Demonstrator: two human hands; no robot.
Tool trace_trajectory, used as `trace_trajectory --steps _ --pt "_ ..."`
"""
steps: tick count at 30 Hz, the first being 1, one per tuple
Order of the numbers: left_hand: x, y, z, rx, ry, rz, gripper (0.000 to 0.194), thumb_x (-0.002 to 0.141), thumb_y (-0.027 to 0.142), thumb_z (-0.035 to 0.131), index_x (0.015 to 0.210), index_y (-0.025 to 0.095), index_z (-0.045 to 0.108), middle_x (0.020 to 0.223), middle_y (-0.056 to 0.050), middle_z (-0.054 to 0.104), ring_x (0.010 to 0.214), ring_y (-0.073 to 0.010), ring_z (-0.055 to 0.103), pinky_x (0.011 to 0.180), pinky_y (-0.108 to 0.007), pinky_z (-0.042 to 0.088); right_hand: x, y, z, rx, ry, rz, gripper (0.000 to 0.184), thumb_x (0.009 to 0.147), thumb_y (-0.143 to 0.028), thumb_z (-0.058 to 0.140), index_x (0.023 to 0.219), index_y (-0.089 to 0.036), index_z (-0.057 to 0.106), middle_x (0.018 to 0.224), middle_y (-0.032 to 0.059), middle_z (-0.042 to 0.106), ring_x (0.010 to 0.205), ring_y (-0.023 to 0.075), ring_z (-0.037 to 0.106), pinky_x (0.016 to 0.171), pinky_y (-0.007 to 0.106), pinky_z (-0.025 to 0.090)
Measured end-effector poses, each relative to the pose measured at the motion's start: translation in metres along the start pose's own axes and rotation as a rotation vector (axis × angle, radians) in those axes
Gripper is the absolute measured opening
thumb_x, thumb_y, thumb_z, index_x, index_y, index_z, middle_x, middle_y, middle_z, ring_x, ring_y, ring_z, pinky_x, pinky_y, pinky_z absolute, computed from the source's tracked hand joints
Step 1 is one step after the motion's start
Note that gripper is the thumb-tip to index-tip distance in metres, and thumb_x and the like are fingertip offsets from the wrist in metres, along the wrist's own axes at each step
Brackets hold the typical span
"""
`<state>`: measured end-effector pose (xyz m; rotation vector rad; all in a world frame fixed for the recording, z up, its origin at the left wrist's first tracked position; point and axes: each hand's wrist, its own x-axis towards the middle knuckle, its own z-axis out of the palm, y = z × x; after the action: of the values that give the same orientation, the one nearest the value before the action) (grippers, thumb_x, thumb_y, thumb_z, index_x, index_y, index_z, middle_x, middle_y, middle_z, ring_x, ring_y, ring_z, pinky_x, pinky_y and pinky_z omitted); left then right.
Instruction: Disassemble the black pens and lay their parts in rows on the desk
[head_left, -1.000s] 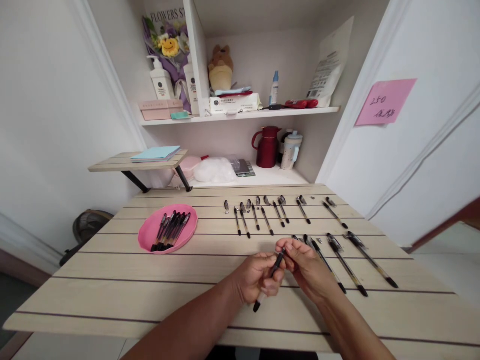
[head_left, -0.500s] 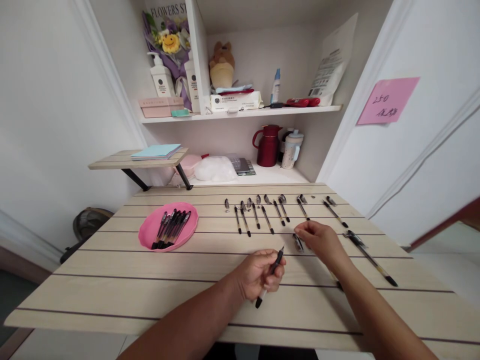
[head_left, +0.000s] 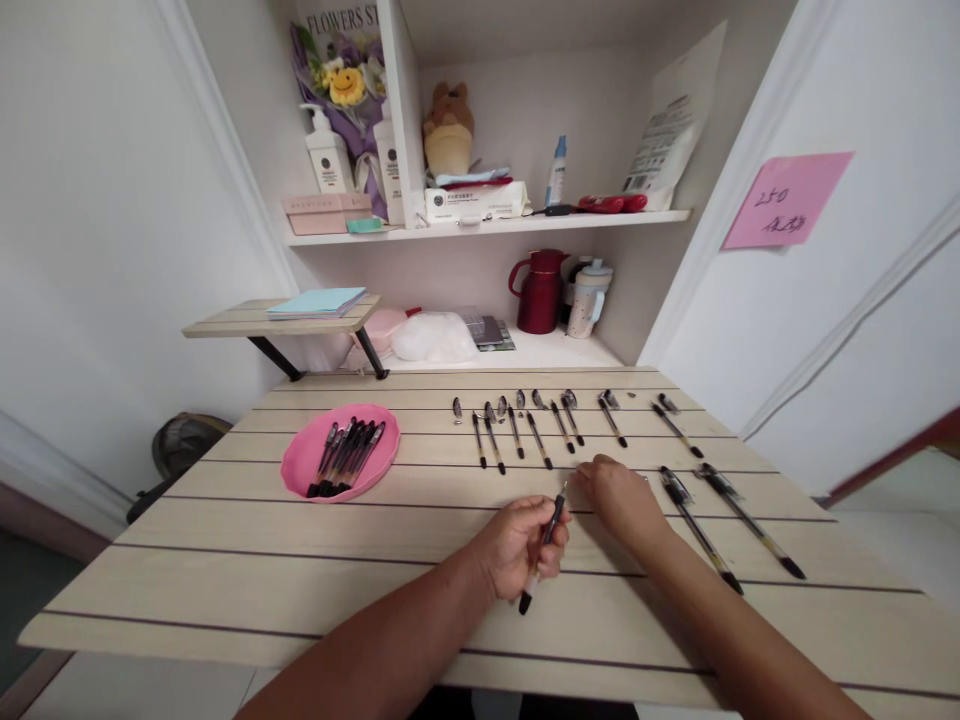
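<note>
My left hand (head_left: 523, 550) is wrapped round a gel pen (head_left: 553, 522), held slanted with its bare tip up and its black end down. Just above that tip, my right hand (head_left: 619, 500) has its fingertips pinched together; anything between them is too small to make out. Past the right hand lie two more pens, a nearer pen (head_left: 701, 535) and a longer-looking pen (head_left: 757, 525), each with a clip cap at its upper end. Several uncapped pens (head_left: 534, 440) lie in a row farther back, with loose caps (head_left: 520, 399) behind them.
A pink tray (head_left: 294, 470) with several capped pens (head_left: 351, 455) stands on the left of the slatted table (head_left: 225, 570). Behind it is a small raised stand (head_left: 225, 322) with blue paper. A red jug (head_left: 540, 292) and a cup (head_left: 589, 300) stand at the back.
My right hand has moved left from beside a loose cap to the tip of the pen, now covering where that cap lay. My left hand keeps its hold on the pen.
</note>
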<state>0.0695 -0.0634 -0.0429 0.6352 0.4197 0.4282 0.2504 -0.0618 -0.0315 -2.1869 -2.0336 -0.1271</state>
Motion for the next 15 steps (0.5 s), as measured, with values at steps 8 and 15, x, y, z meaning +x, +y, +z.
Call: trace_trajectory --steps 8,15 --pt "0.007 -0.006 0.007 -0.199 0.154 0.208 0.015 0.075 0.027 0.057 0.079 0.013 0.054 0.071 -0.003 0.056 0.060 -0.0079 0.054 0.060 -0.020 0.042 -0.059 -0.007 -0.022 0.687 0.007 0.134 0.039 0.079 -0.046 0.038 0.057 -0.018 0.054 0.054 0.0008 0.057 0.052 0.0132 0.051 0.049 0.022 0.035" --pt "0.013 -0.008 0.007 -0.273 0.198 0.381 0.014 0.071 0.023 0.062 0.078 0.013 0.053 0.080 -0.005 0.059 0.078 -0.0121 0.058 0.078 -0.027 0.042 -0.095 -0.060 0.013 0.918 -0.047 0.134 0.018 0.073 -0.034 0.047 0.070 -0.018 0.056 0.055 -0.0019 0.056 0.049 0.0114 0.048 0.048 0.021 0.036"
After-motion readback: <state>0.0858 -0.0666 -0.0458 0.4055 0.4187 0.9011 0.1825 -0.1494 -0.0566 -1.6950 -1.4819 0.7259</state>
